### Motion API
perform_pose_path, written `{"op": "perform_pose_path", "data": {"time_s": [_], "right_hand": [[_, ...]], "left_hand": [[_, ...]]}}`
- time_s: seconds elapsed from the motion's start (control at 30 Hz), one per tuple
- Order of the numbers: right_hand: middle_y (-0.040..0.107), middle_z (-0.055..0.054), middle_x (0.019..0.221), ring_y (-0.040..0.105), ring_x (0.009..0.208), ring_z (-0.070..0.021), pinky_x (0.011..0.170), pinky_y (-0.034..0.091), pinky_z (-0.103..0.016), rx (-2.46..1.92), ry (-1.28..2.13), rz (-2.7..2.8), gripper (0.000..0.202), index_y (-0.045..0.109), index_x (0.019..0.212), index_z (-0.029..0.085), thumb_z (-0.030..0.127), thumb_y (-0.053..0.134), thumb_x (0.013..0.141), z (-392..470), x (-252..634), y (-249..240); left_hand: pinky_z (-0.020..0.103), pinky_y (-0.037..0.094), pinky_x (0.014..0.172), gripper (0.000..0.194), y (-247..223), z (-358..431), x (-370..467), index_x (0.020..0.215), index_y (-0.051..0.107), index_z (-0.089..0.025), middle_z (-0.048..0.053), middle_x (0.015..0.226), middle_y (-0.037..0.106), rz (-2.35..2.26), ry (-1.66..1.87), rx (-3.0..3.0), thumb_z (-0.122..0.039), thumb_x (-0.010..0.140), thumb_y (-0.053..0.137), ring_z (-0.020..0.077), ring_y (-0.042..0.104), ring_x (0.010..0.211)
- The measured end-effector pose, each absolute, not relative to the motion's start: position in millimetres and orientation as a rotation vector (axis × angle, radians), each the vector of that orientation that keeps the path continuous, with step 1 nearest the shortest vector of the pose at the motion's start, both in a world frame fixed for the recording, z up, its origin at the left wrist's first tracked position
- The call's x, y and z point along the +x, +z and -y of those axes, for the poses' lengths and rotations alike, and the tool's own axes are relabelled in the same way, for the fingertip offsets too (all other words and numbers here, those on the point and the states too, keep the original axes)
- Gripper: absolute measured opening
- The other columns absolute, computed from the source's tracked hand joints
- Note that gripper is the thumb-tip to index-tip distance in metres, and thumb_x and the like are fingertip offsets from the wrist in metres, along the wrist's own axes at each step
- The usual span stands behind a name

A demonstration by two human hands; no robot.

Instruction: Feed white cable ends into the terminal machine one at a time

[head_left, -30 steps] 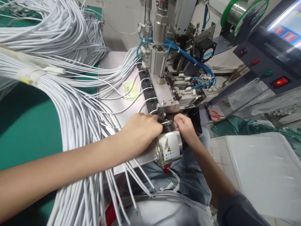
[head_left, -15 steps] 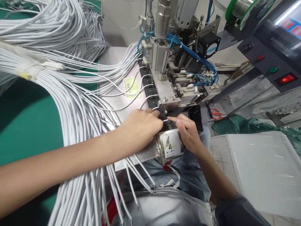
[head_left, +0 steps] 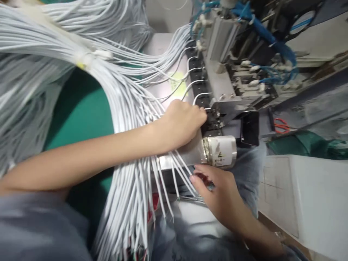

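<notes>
Clock face: set on the middle of your view, 12 at the top.
Left hand: your left hand (head_left: 185, 125) is just right of center, back up and fingers curled together, reaching the black blocks (head_left: 199, 85); the fingertips are hidden, so I cannot tell whether they pinch a wire.
Right hand: your right hand (head_left: 220, 188) is near 5 o'clock, thumb and forefinger apart with a gap between them, beside the loose ends of the white wires (head_left: 130, 177); the blur probably hides whether the thumb touches one.
Wires: they sweep in from 10 o'clock, where a tie (head_left: 87, 59) wraps them, and fan down toward 7, passing under your left forearm. Others curve to the black blocks, around 1 o'clock.
Loose ends: several hang past the near edge of the metal plate (head_left: 190, 154), toward 6.
Machine: the machine (head_left: 223, 79) stands at 1 to 2 o'clock, beside the blocks, with blue tubes (head_left: 272, 43) looping around its upper part.
Note: a yellow note (head_left: 177, 84) lies on the plate near 12, under some wires.
Cylinder: the labeled cylinder (head_left: 221, 150) sits between 3 and 4, above your right hand in view.
Phone: the dark phone (head_left: 250, 128) is at 3.
Cutters: the orange-handled cutters (head_left: 282, 125) are farther out at 3.
Mat: the green mat (head_left: 81, 108) shows between 9 and 10.
</notes>
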State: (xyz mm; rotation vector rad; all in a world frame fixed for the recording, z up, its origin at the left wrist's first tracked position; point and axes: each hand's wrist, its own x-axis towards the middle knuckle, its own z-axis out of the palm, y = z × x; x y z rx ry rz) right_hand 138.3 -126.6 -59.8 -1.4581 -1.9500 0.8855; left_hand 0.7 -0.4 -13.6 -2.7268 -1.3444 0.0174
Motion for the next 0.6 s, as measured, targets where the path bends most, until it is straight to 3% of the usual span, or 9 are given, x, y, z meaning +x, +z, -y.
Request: {"op": "perform_pose_path", "data": {"time_s": [0.1,0.17,0.37,0.5,0.6], "right_hand": [[0.053,0.004,0.052,0.045,0.047,-0.0076,0.047,0.032,-0.021,-1.512,0.993,2.058,0.019,0.055,0.064,0.017,0.017,0.051,0.083,133,125,-62],[0.051,0.004,0.052,0.044,0.046,-0.0073,0.046,0.032,-0.021,-1.509,0.995,2.052,0.017,0.054,0.067,0.018,0.015,0.05,0.083,131,129,-57],[0.061,0.0,0.073,0.056,0.064,-0.0112,0.057,0.044,-0.023,-1.423,0.7,1.624,0.004,0.06,0.081,0.02,0.017,0.057,0.081,99,168,-35],[0.061,0.001,0.074,0.056,0.059,-0.0105,0.052,0.045,-0.023,-1.231,0.766,1.303,0.01,0.059,0.079,0.021,0.027,0.066,0.076,70,180,-38],[0.06,0.0,0.075,0.056,0.059,-0.0113,0.052,0.046,-0.026,-1.109,0.861,1.233,0.014,0.061,0.081,0.021,0.035,0.061,0.08,61,178,-43]], "left_hand": [[0.031,0.038,0.059,0.026,-13,2,4,0.081,0.068,-0.013,0.007,0.061,0.057,1.288,-0.132,-2.786,-0.014,0.084,0.043,0.0202,0.059,0.065],[0.03,0.039,0.059,0.027,-11,5,7,0.076,0.068,-0.014,0.007,0.064,0.058,1.206,-0.237,-2.894,-0.018,0.087,0.043,0.0186,0.059,0.066],[0.026,0.04,0.057,0.032,-10,12,12,0.082,0.068,-0.016,0.004,0.064,0.061,0.813,-0.783,-3.177,-0.036,0.091,0.045,0.0143,0.056,0.063],[0.022,0.04,0.057,0.029,-16,3,10,0.094,0.067,-0.017,0.003,0.069,0.064,0.755,-0.995,-3.233,-0.03,0.093,0.041,0.0124,0.058,0.064],[0.021,0.041,0.058,0.027,-14,-1,10,0.098,0.067,-0.017,0.003,0.071,0.065,0.792,-1.042,-3.294,-0.025,0.092,0.041,0.0119,0.059,0.064]]}}
